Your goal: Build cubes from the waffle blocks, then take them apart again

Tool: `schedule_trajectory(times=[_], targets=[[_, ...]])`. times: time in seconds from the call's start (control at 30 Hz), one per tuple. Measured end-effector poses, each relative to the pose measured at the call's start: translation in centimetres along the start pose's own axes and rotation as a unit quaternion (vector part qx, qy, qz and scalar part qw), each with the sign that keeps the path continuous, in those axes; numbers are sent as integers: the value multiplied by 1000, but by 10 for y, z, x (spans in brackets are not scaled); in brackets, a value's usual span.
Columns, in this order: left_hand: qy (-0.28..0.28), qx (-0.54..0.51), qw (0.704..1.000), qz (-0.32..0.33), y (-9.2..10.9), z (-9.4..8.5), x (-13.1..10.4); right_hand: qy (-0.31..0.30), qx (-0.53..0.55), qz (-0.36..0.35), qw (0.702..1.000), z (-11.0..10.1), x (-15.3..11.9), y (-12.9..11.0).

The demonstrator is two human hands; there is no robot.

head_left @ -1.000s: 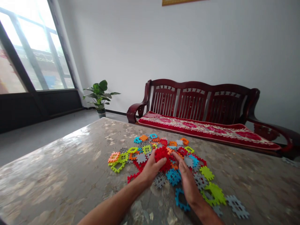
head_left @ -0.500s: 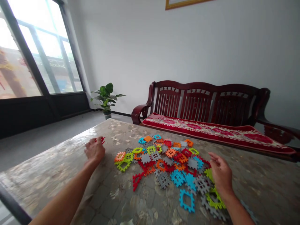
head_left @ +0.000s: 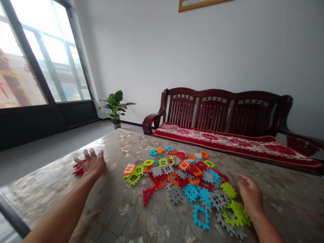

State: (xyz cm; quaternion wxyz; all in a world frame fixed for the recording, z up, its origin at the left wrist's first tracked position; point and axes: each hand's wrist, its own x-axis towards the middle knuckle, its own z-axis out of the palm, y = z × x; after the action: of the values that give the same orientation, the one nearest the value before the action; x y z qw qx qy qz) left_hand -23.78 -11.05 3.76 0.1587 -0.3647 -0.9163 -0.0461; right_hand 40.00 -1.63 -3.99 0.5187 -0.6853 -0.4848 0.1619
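My left hand (head_left: 93, 164) is over the left part of the table with its fingers spread. A red plastic piece (head_left: 79, 167) lies beside it, partly covered by the fingers. My right hand (head_left: 250, 195) hovers near the right edge of a heap of notched plastic pieces, its index finger stretched out and the others loosely bent, with nothing visible in it. Closest to it are a solid lime-green square (head_left: 228, 190) and a lime-green frame piece (head_left: 234, 221). The heap also holds a blue frame (head_left: 201, 216), a grey window piece (head_left: 175, 193) and a red triangular piece (head_left: 148, 195).
The patterned table (head_left: 113, 209) fills the foreground. Behind it stands a dark wooden bench (head_left: 212, 111) with a red patterned cover (head_left: 227, 141). A potted plant (head_left: 115, 108) is on the floor by the window (head_left: 58, 57).
My left hand has moved left and toward me, its fingers have opened, and the red piece it held lies on the table. My right hand has shifted right, away from the heap, uncovering green pieces.
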Motion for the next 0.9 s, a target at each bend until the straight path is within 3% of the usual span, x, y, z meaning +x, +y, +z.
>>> schedule_trajectory(times=[0.17,0.3,0.37,0.47,0.53,0.63,0.73,0.77,0.9], targets=[[-67,-39,997,14,-2,12,-3,-8,-2,13,1000,-1,-1,6],[-76,-32,997,-11,-11,17,-1,-13,-3,0,1000,0,0,7],[-59,-19,998,1,-6,15,-1,-20,-15,-12,1000,1,1,9],[-12,-33,994,105,22,9,-8,-49,-48,-50,996,7,1,11],[-16,-71,984,164,51,3,-19,-68,-78,-87,991,12,-1,9],[-91,-168,960,205,99,-6,-43,-109,-120,-123,979,20,-7,2],[-191,-241,898,314,136,-14,-69,-162,-148,-137,966,26,-14,-7],[-204,-251,879,351,145,-16,-78,-175,-156,-143,962,28,-16,-10],[-223,-258,860,379,173,-28,-107,-209,-183,-168,946,33,-29,-27]])
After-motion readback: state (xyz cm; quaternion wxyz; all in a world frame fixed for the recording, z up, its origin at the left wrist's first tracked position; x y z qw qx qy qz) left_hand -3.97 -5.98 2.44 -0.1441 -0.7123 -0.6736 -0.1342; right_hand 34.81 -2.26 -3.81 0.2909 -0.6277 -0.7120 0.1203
